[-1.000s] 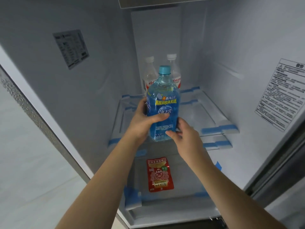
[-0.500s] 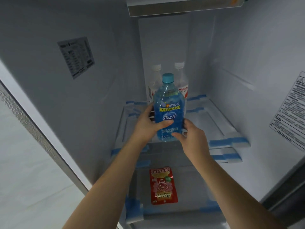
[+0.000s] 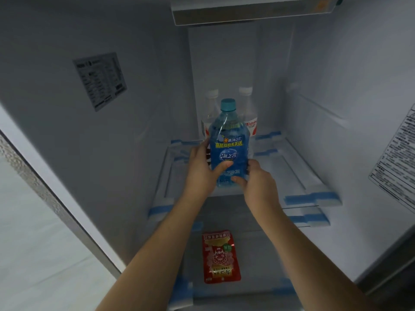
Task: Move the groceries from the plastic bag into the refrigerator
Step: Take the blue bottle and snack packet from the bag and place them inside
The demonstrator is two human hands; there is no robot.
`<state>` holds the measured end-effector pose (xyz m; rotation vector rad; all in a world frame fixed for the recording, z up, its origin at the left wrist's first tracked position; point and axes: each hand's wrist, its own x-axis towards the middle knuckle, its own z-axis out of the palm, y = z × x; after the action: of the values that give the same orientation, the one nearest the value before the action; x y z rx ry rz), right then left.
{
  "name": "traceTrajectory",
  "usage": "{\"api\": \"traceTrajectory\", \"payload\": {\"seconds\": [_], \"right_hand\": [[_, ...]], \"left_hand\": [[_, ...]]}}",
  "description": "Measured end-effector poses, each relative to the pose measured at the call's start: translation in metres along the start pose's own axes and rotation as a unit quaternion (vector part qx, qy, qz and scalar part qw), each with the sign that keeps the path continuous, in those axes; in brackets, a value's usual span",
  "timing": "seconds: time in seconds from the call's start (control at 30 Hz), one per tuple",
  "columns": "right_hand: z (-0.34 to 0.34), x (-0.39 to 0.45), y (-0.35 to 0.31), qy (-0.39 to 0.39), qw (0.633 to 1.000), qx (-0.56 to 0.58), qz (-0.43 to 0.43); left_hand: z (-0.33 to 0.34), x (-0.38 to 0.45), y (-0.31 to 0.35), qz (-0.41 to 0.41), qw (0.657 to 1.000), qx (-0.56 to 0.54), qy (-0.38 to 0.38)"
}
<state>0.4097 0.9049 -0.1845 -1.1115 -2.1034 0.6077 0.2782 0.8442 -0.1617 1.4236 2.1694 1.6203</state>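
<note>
A blue drink bottle (image 3: 229, 144) with a teal cap stands upright over the glass shelf (image 3: 289, 176) inside the open refrigerator. My left hand (image 3: 202, 169) wraps its left side, thumb across the label. My right hand (image 3: 258, 182) grips its lower right side. Behind it stand two clear bottles with white caps, the left one (image 3: 210, 106) mostly hidden and the right one (image 3: 248, 113) showing a red label. A red snack packet (image 3: 220, 257) lies flat on the lower shelf. The plastic bag is out of view.
White refrigerator walls close in left (image 3: 139, 108) and right (image 3: 350, 86), each with a printed sticker. Blue tape strips mark the shelf edges (image 3: 314, 198). A light housing (image 3: 247, 12) hangs at the top. Pale floor (image 3: 33, 243) lies to the lower left.
Both hands have carried the blue bottle deeper into the refrigerator, closer to the two clear bottles, and down toward the glass shelf.
</note>
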Motion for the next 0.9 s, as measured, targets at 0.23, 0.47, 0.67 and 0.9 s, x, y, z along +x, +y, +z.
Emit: {"api": "traceTrajectory", "payload": {"seconds": [0.23,0.47,0.67,0.9], "right_hand": [[-0.005,0.002,-0.005,-0.018,1.000,-0.005,0.005],[-0.031,-0.025,-0.015,-0.030,0.999,-0.021,-0.014],[-0.046,-0.064,-0.012,-0.021,0.997,-0.055,-0.057],[-0.046,-0.101,-0.003,-0.049,0.991,-0.103,-0.070]], "left_hand": [[0.000,0.000,0.005,0.005,1.000,0.025,-0.010],[-0.011,-0.013,0.022,0.019,0.991,0.135,0.011],[-0.018,-0.065,0.024,0.133,0.956,0.239,0.109],[-0.030,-0.106,0.022,0.155,0.920,0.361,-0.011]]}}
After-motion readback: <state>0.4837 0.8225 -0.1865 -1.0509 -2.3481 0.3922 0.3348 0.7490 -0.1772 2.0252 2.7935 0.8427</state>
